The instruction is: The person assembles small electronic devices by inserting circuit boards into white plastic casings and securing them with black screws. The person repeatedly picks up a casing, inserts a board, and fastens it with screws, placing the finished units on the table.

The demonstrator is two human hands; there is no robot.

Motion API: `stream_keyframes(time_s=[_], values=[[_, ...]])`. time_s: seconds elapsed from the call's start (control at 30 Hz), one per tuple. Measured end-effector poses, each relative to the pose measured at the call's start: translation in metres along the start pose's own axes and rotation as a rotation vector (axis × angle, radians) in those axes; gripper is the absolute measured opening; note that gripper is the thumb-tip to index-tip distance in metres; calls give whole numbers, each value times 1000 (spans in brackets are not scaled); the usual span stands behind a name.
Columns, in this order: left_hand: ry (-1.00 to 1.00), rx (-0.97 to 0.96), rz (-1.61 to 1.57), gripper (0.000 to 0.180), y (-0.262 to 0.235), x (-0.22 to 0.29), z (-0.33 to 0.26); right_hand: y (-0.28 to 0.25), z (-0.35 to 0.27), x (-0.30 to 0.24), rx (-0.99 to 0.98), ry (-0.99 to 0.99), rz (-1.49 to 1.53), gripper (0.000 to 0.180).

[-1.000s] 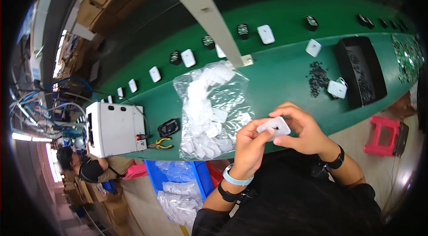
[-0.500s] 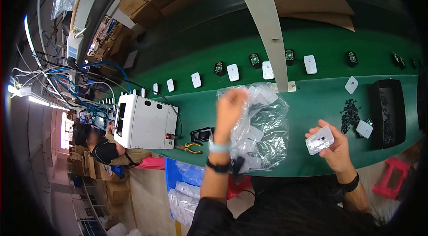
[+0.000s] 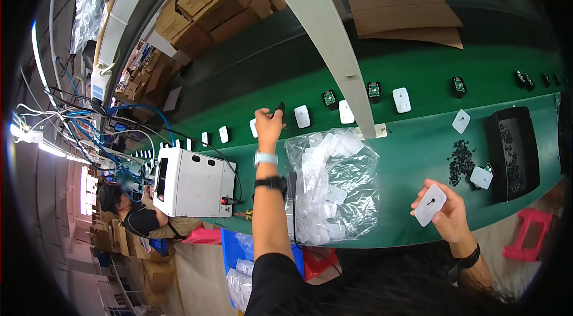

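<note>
My left hand reaches out over the far green strip, its fingers closed on a small black housing. The circuit board of that housing cannot be made out from here. In front of me on the right, my right hand grips a white rounded plate with a dark mark in its middle, held tilted above the table edge. Between the hands lies a clear plastic bag with several white plates inside. More white plates and black housings with green boards stand in a row on the strip.
A black open box holds small black parts, with a pile of them beside it. A white machine stands on the left, near pliers partly hidden by my arm. A grey post rises behind the bag. Another person sits far left.
My left hand has moved from above the bag to the far strip and taken hold of a black housing. My right hand still holds the white plate, now tilted differently.
</note>
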State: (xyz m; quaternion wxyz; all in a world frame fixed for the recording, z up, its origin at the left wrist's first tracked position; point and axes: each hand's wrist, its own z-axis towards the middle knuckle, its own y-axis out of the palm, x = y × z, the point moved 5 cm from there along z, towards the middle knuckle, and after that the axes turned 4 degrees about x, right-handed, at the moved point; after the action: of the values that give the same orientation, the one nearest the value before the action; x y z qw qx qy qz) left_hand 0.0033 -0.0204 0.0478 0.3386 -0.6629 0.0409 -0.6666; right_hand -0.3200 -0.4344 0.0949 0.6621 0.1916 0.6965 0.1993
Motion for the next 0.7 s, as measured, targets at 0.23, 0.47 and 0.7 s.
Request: stream_keyframes(time_s=[0.23,0.47,0.7], values=[[-75,-408,-605,41,-58,86,-198,5,-3,23,-17,60,23,81],[-586,-829,-1261,54,-13,88,-353,15,-11,25,-26,103,70,81],[-393,-796,-1027,55,0,110,-378,8,-29,14,-110,39,125,64]])
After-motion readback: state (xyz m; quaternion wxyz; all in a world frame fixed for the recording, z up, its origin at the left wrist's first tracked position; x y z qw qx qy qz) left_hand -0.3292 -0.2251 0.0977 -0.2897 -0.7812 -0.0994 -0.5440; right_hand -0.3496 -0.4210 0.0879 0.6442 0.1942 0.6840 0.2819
